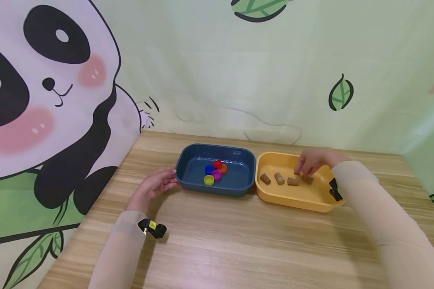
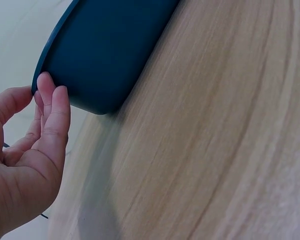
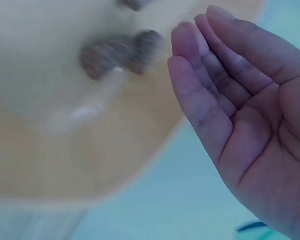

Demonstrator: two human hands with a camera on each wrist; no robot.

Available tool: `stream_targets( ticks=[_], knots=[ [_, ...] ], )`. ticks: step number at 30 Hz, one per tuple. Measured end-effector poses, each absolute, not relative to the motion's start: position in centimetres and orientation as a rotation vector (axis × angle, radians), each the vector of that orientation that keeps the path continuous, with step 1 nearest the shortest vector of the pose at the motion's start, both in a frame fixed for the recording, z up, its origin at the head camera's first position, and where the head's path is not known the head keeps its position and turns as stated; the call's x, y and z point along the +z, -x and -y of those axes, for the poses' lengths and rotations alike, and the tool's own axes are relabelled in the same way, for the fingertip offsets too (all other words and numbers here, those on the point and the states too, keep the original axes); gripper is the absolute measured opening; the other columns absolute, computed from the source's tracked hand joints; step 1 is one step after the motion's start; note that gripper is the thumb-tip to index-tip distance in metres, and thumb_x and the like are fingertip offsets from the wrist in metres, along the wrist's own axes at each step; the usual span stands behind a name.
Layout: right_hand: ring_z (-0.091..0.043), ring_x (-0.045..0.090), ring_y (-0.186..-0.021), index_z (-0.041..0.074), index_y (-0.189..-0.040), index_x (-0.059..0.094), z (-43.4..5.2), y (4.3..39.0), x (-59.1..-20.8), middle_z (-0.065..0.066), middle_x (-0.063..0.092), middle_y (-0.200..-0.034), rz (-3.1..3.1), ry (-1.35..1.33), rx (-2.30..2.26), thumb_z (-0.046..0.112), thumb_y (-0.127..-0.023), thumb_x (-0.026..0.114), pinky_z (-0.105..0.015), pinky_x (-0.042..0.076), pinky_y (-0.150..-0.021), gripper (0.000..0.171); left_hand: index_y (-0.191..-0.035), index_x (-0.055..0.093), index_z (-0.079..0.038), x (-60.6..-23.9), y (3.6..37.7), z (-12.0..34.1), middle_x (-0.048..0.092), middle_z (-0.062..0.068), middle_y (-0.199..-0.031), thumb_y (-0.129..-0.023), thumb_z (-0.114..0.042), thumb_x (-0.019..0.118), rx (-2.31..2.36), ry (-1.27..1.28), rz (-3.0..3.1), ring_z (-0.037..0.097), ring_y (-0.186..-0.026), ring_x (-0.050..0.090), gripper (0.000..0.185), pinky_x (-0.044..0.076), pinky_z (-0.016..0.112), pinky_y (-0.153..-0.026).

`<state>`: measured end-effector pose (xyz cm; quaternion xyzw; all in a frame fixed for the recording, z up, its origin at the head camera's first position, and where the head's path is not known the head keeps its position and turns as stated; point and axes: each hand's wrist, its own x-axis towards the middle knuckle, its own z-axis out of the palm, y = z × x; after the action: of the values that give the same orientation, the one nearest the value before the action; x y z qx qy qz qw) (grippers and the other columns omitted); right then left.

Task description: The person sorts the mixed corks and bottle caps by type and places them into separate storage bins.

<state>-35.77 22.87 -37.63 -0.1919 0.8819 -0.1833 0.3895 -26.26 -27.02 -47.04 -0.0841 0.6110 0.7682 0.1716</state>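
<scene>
Left hand [image 1: 153, 188]: fingers nearly straight and together, fingertips [image 2: 50, 92] against the outer left end wall of the blue tray [image 1: 188, 182]; nothing is gripped. Right hand [image 1: 312, 161]: held over the yellow tray [image 1: 293, 202], palm open and fingers extended in the wrist view, holding nothing. The brown corks [image 1: 279, 178] lie in a row on the yellow tray floor, directly at 6 o'clock of the right fingertips; whether the fingertips touch the rightmost cork cannot be determined.

The blue tray sits at 9 o'clock of the yellow tray, rims just beside each other. Coloured bottle caps [image 1: 215, 171] are clustered at the blue tray's centre. Both trays rest on a wooden table [image 1: 238, 241].
</scene>
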Motion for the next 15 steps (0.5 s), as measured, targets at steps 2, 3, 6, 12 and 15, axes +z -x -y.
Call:
stream_targets(
  ticks=[2, 3, 6, 12, 15],
  knots=[
    [-0.008, 0.056, -0.08, -0.014, -0.119, 0.063, -23.2, 35.3, -36.4, -0.002, 0.067, -0.093, -2.276, 0.529, -0.454, 0.001, -0.096, 0.063, -0.02, 0.056, -0.077, 0.028, -0.114, 0.054, -0.002, -46.9, 26.3, 26.9, 0.072, -0.005, -0.077, -0.107, -0.005, 0.046, 2.17, 0.245, -1.745, 0.004, -0.072, 0.07, 0.011, 0.063, 0.017, -0.074],
    [-0.01, 0.056, -0.081, -0.014, -0.119, 0.064, -23.4, 35.0, -35.9, -0.002, 0.067, -0.092, -2.294, 0.552, -0.451, 0.002, -0.095, 0.064, -0.022, 0.056, -0.076, 0.028, -0.114, 0.054, -0.002, -46.8, 26.3, 26.9, 0.072, -0.005, -0.077, -0.107, -0.005, 0.046, 2.165, 0.248, -1.75, 0.004, -0.073, 0.07, 0.011, 0.063, 0.017, -0.074],
    [-0.014, 0.059, -0.085, -0.01, -0.116, 0.066, -23.9, 33.8, -34.5, -0.008, 0.07, -0.098, -2.389, 0.603, -0.423, 0.005, -0.096, 0.066, -0.03, 0.061, -0.081, 0.026, -0.115, 0.055, -0.003, -46.5, 26.3, 26.9, 0.072, -0.005, -0.077, -0.107, -0.007, 0.047, 2.154, 0.276, -1.765, 0.005, -0.072, 0.071, 0.012, 0.063, 0.017, -0.074],
    [-0.016, 0.062, -0.085, -0.009, -0.115, 0.068, -25.0, 30.7, -33.4, -0.01, 0.072, -0.097, -2.549, 0.647, -0.451, 0.007, -0.095, 0.067, -0.037, 0.06, -0.08, 0.026, -0.115, 0.056, -0.003, -46.4, 26.3, 26.8, 0.072, -0.005, -0.077, -0.107, -0.008, 0.048, 2.146, 0.29, -1.775, 0.005, -0.072, 0.071, 0.012, 0.063, 0.018, -0.075],
    [-0.018, 0.064, -0.088, -0.009, -0.116, 0.068, -25.6, 28.9, -33.1, -0.012, 0.074, -0.099, -2.611, 0.632, -0.515, 0.01, -0.095, 0.068, -0.039, 0.059, -0.081, 0.027, -0.125, 0.052, 0.002, -46.5, 26.2, 26.7, 0.072, -0.005, -0.078, -0.107, -0.007, 0.048, 2.135, 0.299, -1.786, 0.004, -0.072, 0.07, 0.02, 0.063, 0.017, -0.076]
  ],
)
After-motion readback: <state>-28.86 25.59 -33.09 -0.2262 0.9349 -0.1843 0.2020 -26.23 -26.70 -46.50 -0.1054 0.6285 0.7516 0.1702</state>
